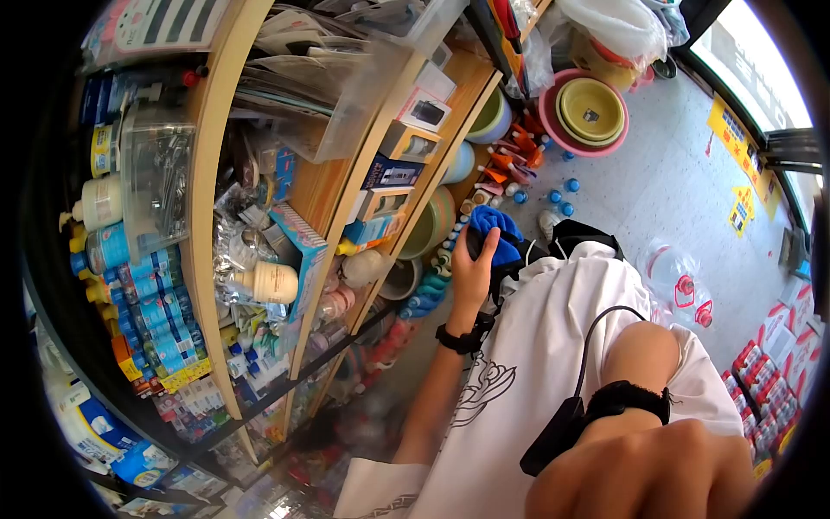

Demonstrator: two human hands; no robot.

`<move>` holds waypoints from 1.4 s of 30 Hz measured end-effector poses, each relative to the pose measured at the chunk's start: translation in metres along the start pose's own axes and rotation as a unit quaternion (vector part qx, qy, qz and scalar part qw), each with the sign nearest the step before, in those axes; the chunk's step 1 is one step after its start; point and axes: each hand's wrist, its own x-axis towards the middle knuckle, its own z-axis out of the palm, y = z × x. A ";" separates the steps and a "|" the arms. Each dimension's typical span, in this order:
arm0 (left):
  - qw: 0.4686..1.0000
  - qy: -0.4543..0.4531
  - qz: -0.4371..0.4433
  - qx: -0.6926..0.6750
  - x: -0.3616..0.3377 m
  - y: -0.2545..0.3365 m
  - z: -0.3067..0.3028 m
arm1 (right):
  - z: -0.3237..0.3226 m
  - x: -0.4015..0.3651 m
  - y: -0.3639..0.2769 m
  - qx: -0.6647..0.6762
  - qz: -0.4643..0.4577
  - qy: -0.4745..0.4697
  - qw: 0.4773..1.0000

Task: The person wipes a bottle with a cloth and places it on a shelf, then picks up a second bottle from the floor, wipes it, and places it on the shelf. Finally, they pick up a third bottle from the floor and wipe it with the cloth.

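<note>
My left hand is beside the lower shelves, a black band around its wrist. Its fingers are closed around a bunched blue cloth, and a dark rounded thing shows between thumb and fingers. Close to the camera at the bottom, my right hand is bent with its knuckles toward me. Its fingertips are out of sight, so whatever it may grip is hidden. A black strap circles that wrist, with a black box and a cable attached.
Wooden shelves packed with bottles, boxes and clear bins fill the left side. Nested basins stand on the grey floor near several small blue-capped bottles. Large clear bottles and packs of red cans are at right.
</note>
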 end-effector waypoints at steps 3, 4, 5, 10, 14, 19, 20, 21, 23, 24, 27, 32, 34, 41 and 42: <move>1.000 0.005 -0.002 0.008 0.001 0.002 0.001 | 0.001 -0.003 0.011 0.034 0.009 0.027 0.999; 1.000 -0.002 -0.004 0.008 0.001 0.002 0.002 | 0.003 -0.003 0.015 0.047 0.013 0.038 0.998; 1.000 0.011 0.002 0.017 0.001 0.002 0.003 | 0.005 -0.004 0.021 0.063 0.014 0.049 0.997; 1.000 0.000 -0.016 -0.016 0.005 -0.017 -0.001 | 0.008 -0.001 0.048 0.111 0.016 0.073 0.991; 1.000 0.002 -0.013 0.011 0.002 -0.019 -0.003 | 0.006 0.002 0.048 0.134 0.022 0.060 0.989; 1.000 0.005 0.007 0.020 0.001 -0.007 -0.001 | 0.004 0.005 -0.003 0.108 0.159 0.139 0.971; 1.000 0.013 0.007 0.020 0.000 -0.005 0.002 | 0.015 0.001 0.015 0.079 0.039 0.165 0.982; 0.999 0.024 0.009 0.020 0.000 -0.004 0.003 | 0.024 0.000 0.033 0.054 -0.081 0.189 0.977; 0.999 0.016 -0.012 0.031 0.001 -0.009 -0.002 | 0.015 0.005 0.018 0.077 -0.026 0.125 0.989; 1.000 0.013 -0.014 0.024 0.001 -0.011 -0.002 | 0.012 0.006 0.012 0.082 -0.007 0.102 0.991; 1.000 0.013 0.007 -0.002 0.002 -0.012 0.001 | 0.010 0.005 -0.002 0.090 0.029 0.069 0.993; 0.999 0.009 -0.015 0.043 -0.001 0.006 0.003 | 0.015 0.014 -0.019 0.040 0.068 0.090 0.993; 0.998 0.012 -0.033 0.058 0.001 0.011 0.003 | -0.016 0.031 -0.028 0.035 0.098 -0.071 0.992; 0.999 0.013 0.026 0.027 0.007 0.001 0.005 | -0.009 0.031 -0.035 -0.173 0.060 -0.046 0.982; 0.999 0.010 0.024 0.032 0.005 -0.002 0.005 | 0.012 0.033 -0.025 -0.217 0.051 0.058 0.973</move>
